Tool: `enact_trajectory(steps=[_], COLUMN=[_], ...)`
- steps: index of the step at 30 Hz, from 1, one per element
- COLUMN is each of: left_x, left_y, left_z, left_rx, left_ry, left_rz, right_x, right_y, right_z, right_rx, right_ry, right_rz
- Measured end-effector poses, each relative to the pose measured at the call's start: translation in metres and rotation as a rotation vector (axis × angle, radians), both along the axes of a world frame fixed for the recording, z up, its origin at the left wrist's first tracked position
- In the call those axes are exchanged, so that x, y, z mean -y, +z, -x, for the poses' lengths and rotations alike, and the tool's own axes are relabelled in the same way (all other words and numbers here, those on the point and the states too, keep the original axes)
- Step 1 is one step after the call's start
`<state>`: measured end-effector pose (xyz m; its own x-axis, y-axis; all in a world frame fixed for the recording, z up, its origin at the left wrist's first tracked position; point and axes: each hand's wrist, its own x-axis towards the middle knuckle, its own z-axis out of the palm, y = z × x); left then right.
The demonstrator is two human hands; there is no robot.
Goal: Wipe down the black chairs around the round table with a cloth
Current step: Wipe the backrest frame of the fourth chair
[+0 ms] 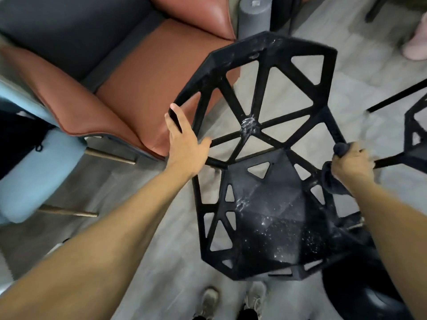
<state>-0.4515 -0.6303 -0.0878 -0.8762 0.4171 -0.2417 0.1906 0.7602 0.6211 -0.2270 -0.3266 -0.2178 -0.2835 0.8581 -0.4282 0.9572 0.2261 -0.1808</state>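
A black chair [261, 135] with a geometric cut-out shell fills the middle of the view, tilted, its surface speckled with white dust. My left hand [184, 144] grips the chair's left edge bar. My right hand [351, 165] holds a dark cloth [332, 181] pressed around the chair's right edge bar, with the cloth bunched under the palm and over the fingertips. Part of a second black chair [416, 135] shows at the right edge.
A brown leather armchair [129, 84] stands close to the left of the chair. A light blue seat [27, 172] with metal legs is at the far left. A grey cylinder [254, 17] stands behind. My shoes [210, 299] are on the grey floor below.
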Motion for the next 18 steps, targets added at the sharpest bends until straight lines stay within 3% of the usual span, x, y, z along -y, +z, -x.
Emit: enact_trajectory(steps=[7,18], left_x=[-0.05,-0.157], left_y=[0.006,0.013], left_z=[0.048,0.106], left_rx=[0.033,0.128], left_ry=[-0.216,-0.755], left_rz=[0.023,0.128], right_x=[0.028,0.104], right_y=[0.003,-0.001], right_z=[-0.029,-0.064], right_rx=[-0.058,-0.062], right_ry=[-0.208,-0.698], right_rz=[0.037,0.002])
